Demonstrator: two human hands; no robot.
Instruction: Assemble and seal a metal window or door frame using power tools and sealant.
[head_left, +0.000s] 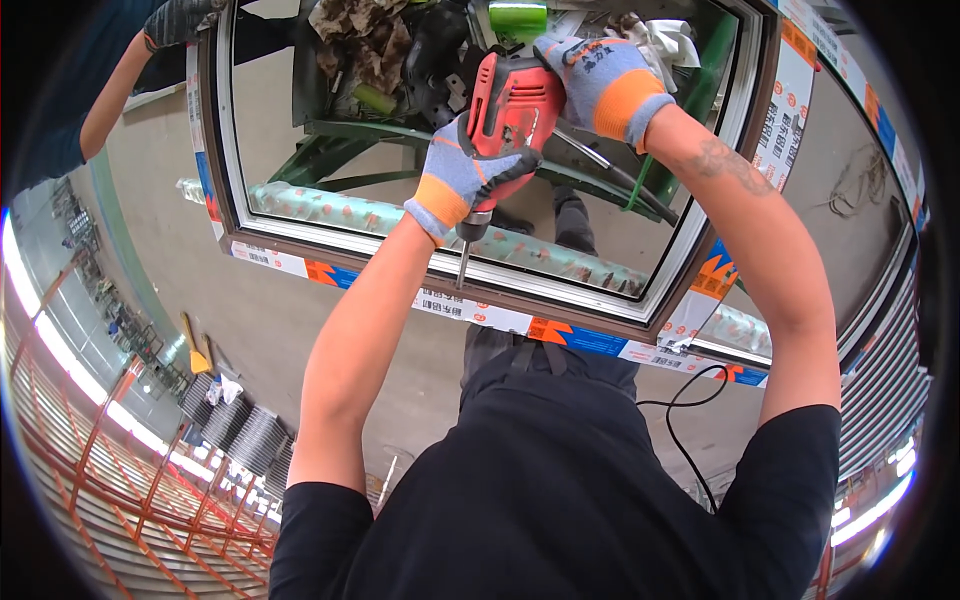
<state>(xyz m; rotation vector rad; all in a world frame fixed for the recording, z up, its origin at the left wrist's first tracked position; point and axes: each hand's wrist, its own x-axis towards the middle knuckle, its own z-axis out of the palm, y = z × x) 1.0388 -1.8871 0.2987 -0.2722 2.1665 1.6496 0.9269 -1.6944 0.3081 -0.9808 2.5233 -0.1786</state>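
While I watch remotely, the biggest item is the window frame (545, 304). It's probably stiff and awkward, best held by its side bars; the pane, if glass, would be fragile. Brown outside, paler inner edge, white, blue and orange tape strips along it.

Next is the drill (515, 105), over the frame's near side, nose pointing back toward the wearer. I'd judge it hefty and rigid, smooth casing but not slippery under gloves; take the body just behind the nose with one hand, the rear end with the other, clear of spinning parts. Looks: red casing, dark vent slots, scuffed side.

My left hand (458, 172), in a grey-orange glove, has its fingers wrapped round the drill's front body. My right hand (603, 80), same glove, has its fingers closed on the rear end, partly hidden, so I can't tell how tightly.

Smaller still: dark chuck (473, 229), then the thin silver bit (462, 264), tip at the near bar; contact unclear.
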